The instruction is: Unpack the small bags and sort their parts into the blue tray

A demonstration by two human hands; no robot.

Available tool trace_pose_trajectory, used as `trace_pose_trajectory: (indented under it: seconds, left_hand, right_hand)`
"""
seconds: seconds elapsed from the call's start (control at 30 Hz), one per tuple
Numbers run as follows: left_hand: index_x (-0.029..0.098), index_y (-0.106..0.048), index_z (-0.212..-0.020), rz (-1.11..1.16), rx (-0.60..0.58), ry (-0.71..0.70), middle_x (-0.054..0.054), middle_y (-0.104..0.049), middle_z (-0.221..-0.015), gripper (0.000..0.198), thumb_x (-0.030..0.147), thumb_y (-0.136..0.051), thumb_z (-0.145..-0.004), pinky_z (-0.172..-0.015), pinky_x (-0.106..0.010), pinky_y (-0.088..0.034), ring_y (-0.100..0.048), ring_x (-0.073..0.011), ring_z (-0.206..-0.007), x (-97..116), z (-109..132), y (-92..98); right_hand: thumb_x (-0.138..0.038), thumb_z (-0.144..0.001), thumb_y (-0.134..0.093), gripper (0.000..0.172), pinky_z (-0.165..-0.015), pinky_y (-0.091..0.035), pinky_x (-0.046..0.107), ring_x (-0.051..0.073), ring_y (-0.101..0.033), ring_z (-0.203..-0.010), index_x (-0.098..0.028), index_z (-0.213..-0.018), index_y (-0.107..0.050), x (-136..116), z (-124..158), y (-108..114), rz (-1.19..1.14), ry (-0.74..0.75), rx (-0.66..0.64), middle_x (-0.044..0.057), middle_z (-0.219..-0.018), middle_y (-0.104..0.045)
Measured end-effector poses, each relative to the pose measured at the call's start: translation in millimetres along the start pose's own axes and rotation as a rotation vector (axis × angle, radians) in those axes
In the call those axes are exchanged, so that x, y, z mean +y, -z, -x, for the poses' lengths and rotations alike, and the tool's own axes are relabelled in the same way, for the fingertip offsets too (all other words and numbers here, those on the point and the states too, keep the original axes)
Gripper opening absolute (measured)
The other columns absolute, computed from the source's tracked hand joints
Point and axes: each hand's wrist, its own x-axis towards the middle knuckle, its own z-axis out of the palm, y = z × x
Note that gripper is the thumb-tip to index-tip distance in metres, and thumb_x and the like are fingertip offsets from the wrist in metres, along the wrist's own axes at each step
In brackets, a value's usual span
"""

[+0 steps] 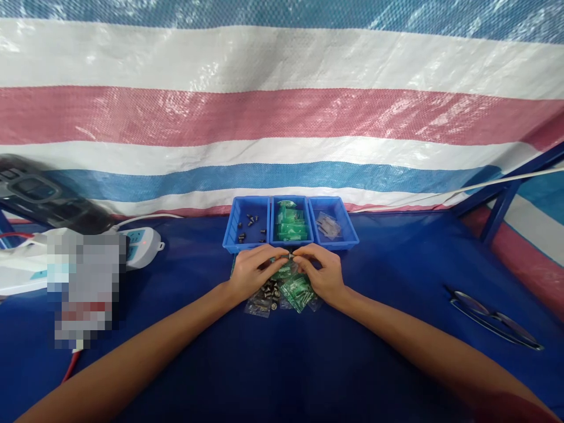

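Observation:
My left hand (pixel 258 270) and my right hand (pixel 321 273) meet in front of the blue bins, both closed in a pinch. Between their fingertips is a small metal piece (pixel 291 255), mostly covered and too small to name surely; it looks like a screw. Below the hands lies a pile of dark screws (pixel 270 290) beside a green-printed plastic packet (pixel 298 292). A clear plastic bag (pixel 258 306) sticks out at the pile's front left. Part of the pile is hidden behind my fingers.
Three joined blue bins hold loose dark screws (pixel 251 221), green packets (pixel 291 223) and clear bags with pale pieces (pixel 328 226). Eyeglasses (pixel 493 320) lie right. At left are a power strip (pixel 143 247), a blurred-out object (pixel 90 288) and a black device (pixel 48 191).

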Motion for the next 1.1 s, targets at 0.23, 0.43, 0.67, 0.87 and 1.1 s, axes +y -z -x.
trace_pose_trajectory:
  seconds: [0.23,0.43,0.67,0.87,1.1]
  left_hand:
    - [0.017,-0.065,-0.098,-0.002,-0.004,-0.025,-0.003,-0.068,-0.076,0.015,0.018,-0.061,-0.083,-0.055,-0.02,-0.046,-0.055,-0.0085,-0.055,1.3,-1.2,0.3]
    - [0.017,-0.065,-0.099,0.0,0.0,-0.029,-0.002,-0.067,-0.077,0.018,0.016,-0.063,-0.081,-0.055,-0.019,-0.046,-0.056,-0.0077,-0.056,1.0,-1.1,0.2]
    - [0.017,-0.065,-0.1,0.007,0.002,-0.033,-0.002,-0.068,-0.077,0.018,0.017,-0.062,-0.082,-0.056,-0.019,-0.046,-0.057,-0.0083,-0.057,0.3,-0.5,-0.1]
    - [0.016,-0.064,-0.101,0.001,0.002,-0.03,-0.003,-0.067,-0.076,0.02,0.016,-0.062,-0.082,-0.054,-0.018,-0.045,-0.055,-0.0075,-0.054,-0.6,0.2,-0.3]
    - [0.017,-0.064,-0.099,-0.013,0.005,-0.029,-0.002,-0.066,-0.073,0.016,0.019,-0.061,-0.083,-0.051,-0.018,-0.042,-0.051,-0.0067,-0.05,0.7,-0.5,0.1]
  right_hand:
    - [-0.026,-0.084,-0.057,0.01,-0.052,-0.049,0.025,0.012,-0.058,-0.05,-0.02,-0.083,-0.065,1.7,0.2,-0.7,-0.003,0.014,0.004,0.0,-0.064,-0.06]
    - [-0.024,-0.084,-0.057,0.01,-0.052,-0.048,0.025,0.011,-0.057,-0.049,-0.019,-0.082,-0.065,0.1,0.2,-0.6,0.001,0.034,0.013,0.0,-0.064,-0.06]
    - [-0.024,-0.085,-0.056,0.011,-0.053,-0.049,0.025,0.011,-0.058,-0.05,-0.019,-0.082,-0.066,1.1,1.0,-0.2,0.015,0.043,0.012,0.0,-0.065,-0.061]
    - [-0.025,-0.085,-0.056,0.012,-0.052,-0.049,0.024,0.011,-0.058,-0.05,-0.019,-0.083,-0.066,0.9,0.4,-0.3,0.011,0.04,0.014,0.001,-0.066,-0.062]
    - [-0.025,-0.085,-0.057,0.011,-0.052,-0.049,0.025,0.012,-0.058,-0.05,-0.019,-0.083,-0.066,-0.6,-0.6,0.1,0.015,0.054,0.008,0.001,-0.064,-0.062]
